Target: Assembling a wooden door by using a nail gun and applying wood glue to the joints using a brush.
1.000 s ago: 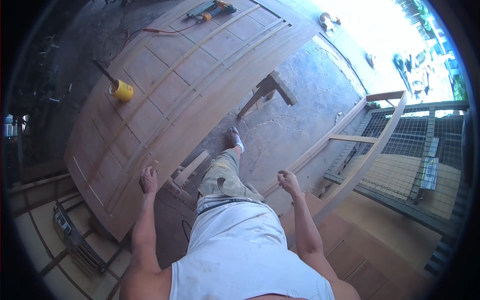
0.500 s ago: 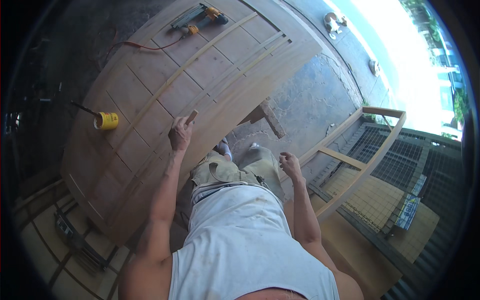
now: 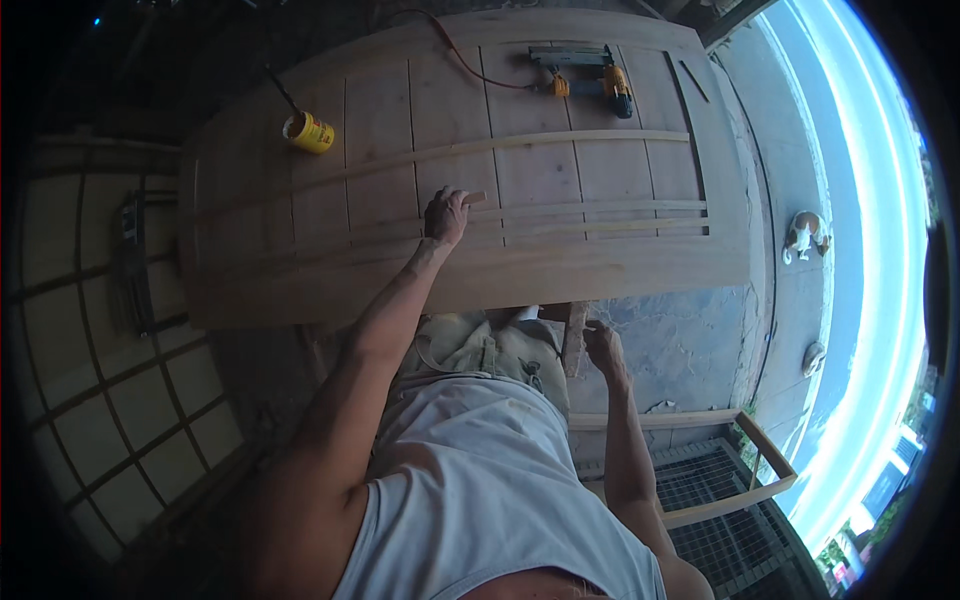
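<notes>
My left hand (image 3: 447, 215) is closed around a small wooden block (image 3: 476, 198), just over the near part of a large grooved wooden panel (image 3: 460, 285). Close to the block, two thin wooden strips (image 3: 600, 209) lie along the panel, and a longer strip (image 3: 450, 152) runs farther back. My right hand (image 3: 604, 347) hangs off the panel's near edge with its fingers curled in; whether anything is in them is too small to see. Beside it, a rough wooden beam (image 3: 574, 340) sticks out from under the panel.
A yellow and black nail gun (image 3: 590, 85) with a red hose (image 3: 455, 50) rests at the panel's far right. A yellow can (image 3: 311, 133) holding a dark stick stands far left. Gridded panels (image 3: 120, 400) are at left, a wooden frame (image 3: 700, 512) lower right, and a dog (image 3: 803, 236) outside.
My view has turned, so the panel now lies nearly straight across in front of me. The wooden block is still in my left hand. My right hand now appears beside the beam.
</notes>
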Tool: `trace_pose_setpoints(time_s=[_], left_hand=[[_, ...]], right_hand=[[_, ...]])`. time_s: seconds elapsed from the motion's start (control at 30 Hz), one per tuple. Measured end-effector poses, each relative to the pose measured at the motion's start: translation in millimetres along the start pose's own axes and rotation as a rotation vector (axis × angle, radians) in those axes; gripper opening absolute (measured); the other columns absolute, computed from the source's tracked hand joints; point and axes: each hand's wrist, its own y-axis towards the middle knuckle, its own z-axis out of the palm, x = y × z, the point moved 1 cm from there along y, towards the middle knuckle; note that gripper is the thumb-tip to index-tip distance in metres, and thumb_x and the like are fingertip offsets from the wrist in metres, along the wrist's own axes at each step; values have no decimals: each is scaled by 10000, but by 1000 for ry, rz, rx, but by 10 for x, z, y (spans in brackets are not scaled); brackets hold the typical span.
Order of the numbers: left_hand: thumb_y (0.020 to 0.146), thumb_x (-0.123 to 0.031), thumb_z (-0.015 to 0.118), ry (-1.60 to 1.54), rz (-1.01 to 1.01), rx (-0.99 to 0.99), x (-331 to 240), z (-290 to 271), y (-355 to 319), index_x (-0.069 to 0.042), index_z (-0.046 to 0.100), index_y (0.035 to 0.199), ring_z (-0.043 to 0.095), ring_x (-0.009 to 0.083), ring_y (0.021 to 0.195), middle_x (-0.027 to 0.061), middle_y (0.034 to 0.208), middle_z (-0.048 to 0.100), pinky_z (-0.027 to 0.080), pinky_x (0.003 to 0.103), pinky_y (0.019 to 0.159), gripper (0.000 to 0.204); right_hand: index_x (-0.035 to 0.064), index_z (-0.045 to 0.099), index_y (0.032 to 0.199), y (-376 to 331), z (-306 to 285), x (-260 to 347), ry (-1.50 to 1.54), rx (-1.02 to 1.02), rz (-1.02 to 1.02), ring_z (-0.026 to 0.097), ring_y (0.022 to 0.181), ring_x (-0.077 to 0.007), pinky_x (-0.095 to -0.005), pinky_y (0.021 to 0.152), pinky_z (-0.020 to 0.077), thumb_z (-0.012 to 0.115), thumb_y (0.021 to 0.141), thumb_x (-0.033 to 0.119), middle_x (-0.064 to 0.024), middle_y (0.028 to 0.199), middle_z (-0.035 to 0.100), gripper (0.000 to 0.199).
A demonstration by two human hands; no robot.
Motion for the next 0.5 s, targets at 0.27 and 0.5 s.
trace_pose_setpoints(time_s=[0.27, 0.5], left_hand=[[930, -247, 746, -47, -88, -87, 757, -279, -34, -61, 710, 1224, 637, 360, 1191, 155, 1226, 682, 526, 487, 1022, 350], [944, -277, 734, -54, -658, -151, 2140, -1225, -264, -70, 719, 1209, 662, 371, 1162, 160, 1267, 672, 540, 483, 996, 337]], right_hand=[[51, 755, 1216, 1093, -723, 1091, -137, -165, -290, 755, 917, -402, -498, 812, 579, 618, 983, 224, -241, 1039, 765, 321], [57, 647, 1364, 2406, -275, 3098, -342, -357, -656, 639, 1202, -399, -485, 923, 550, 640, 956, 111, -204, 1343, 644, 412]])
